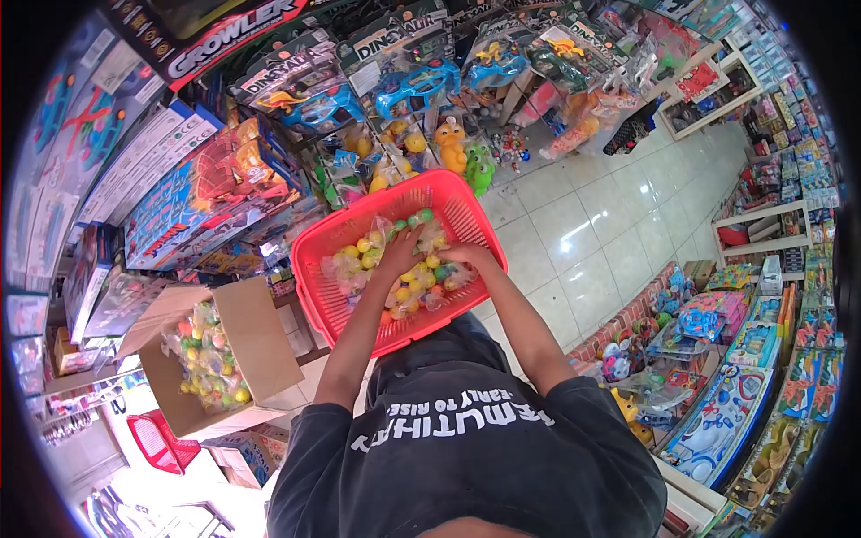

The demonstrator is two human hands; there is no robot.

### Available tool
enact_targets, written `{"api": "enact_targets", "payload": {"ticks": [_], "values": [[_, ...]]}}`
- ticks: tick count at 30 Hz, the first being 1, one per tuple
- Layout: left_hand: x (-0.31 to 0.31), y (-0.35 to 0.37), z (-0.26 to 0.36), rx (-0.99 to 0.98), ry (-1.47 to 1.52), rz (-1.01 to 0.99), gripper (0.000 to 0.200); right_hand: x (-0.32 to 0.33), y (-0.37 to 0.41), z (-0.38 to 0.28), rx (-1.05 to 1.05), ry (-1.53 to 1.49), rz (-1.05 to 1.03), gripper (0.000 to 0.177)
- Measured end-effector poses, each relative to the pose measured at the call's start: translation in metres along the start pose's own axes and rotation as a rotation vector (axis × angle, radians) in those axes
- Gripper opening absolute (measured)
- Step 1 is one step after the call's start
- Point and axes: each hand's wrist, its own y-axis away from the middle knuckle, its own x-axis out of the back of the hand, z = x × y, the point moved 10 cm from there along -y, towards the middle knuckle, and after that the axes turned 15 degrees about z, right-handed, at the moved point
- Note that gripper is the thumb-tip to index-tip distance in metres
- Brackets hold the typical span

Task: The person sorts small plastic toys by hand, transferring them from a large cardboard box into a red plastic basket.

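Presently left hand (399, 253) and right hand (466, 257) lie among bags (414, 289) in the part-filled basket (316, 269), grips not discernible, while the box (260, 345) holds more.

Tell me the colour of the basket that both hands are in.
Pinkish red: a plastic mesh basket. The head view, the only one, shows it clearly.

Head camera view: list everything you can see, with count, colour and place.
basket: one, pink-red, centre
toy bags: several, clear with yellow and green toys, in the basket
box: one, brown cardboard, left, holding more bagged toys
second basket: one, red, lower left
dino packs: several, blue toys, top
boxed toys: many, mixed colours, right shelves
floor: white tiles, right of centre
left hand: on the toy bags
right hand: on the toy bags
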Motion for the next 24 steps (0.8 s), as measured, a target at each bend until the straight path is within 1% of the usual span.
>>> {"api": "enact_targets", "payload": {"ticks": [1,2,3,4,5,6,7,8,9,10,11,12,13,14,15,16,18,19,21,22,23,24], "values": [[0.006,0.005,0.001,-0.008,0.033,0.028,0.067,-0.002,-0.006,0.006,0.01,0.007,0.002,0.065],[0.012,0.011,0.0,-0.015,0.064,0.058,0.063,-0.002,-0.012,-0.012,0.322,-0.012,0.037,0.062],[0.021,0.019,0.001,-0.009,0.059,0.073,0.063,0.001,-0.002,-0.032,0.635,-0.03,0.068,0.06],[0.032,0.03,0.007,0.032,0.159,0.045,0.057,0.004,0.013,-0.033,0.65,-0.02,0.067,0.06],[0.04,0.042,0.015,0.071,0.26,0.016,0.051,0.02,0.026,-0.028,0.627,-0.009,0.218,0.059],[0.056,0.057,0.03,0.078,0.258,0.028,0.051,0.033,0.041,-0.02,0.6,-0.002,0.366,0.058],[0.073,0.073,0.044,0.147,0.387,0.046,0.047,0.027,0.047,-0.009,0.611,0.003,0.362,0.058],[0.089,0.089,0.056,0.216,0.515,0.065,0.043,0.028,0.054,-0.001,0.655,-0.253,0.36,0.052],[0.101,0.104,0.069,0.22,0.509,0.074,0.043,0.032,0.061,0.007,0.691,-0.513,0.353,0.046],[0.103,0.122,0.076,0.348,0.77,0.042,0.04,0.034,0.078,0.009,0.701,-0.512,0.346,0.046],[0.101,0.143,0.083,0.478,1.031,0.006,0.037,0.038,0.109,0.007,0.699,-0.681,0.245,0.041],[0.103,0.162,0.088,0.485,1.027,0.011,0.037,0.038,0.133,0.01,0.689,-0.847,0.141,0.036],[0.105,0.177,0.107,0.416,1.253,-0.071,0.035,0.037,0.145,0.02,0.693,-0.847,0.136,0.036],[0.107,0.189,0.126,0.335,1.476,-0.155,0.033,0.029,0.153,0.032,0.653,-0.898,0.007,0.035],[0.103,0.2,0.128,0.336,1.475,-0.145,0.033,0.018,0.16,0.043,0.608,-0.944,-0.124,0.033],[0.089,0.214,0.127,0.4,1.42,-0.193,0.035,0.015,0.162,0.057,0.613,-0.939,-0.134,0.033],[0.055,0.24,0.112,0.507,1.285,-0.257,0.038,-0.021,0.159,0.08,0.527,-0.962,-0.431,0.034],[0.042,0.248,0.107,0.51,1.284,-0.246,0.038,-0.031,0.153,0.088,0.531,-0.957,-0.44,0.034],[-0.006,0.276,0.072,0.724,0.98,-0.322,0.033,-0.078,0.135,0.116,0.359,-0.755,-0.582,0.035],[-0.038,0.29,0.044,0.702,0.877,-0.32,0.036,-0.098,0.124,0.128,0.292,-0.702,-0.596,0.036],[-0.06,0.301,0.026,0.701,0.876,-0.312,0.036,-0.113,0.116,0.132,0.299,-0.697,-0.597,0.036],[-0.074,0.308,0.009,0.616,0.72,-0.273,0.034,-0.135,0.105,0.143,0.217,-0.617,-0.608,0.036]]}}
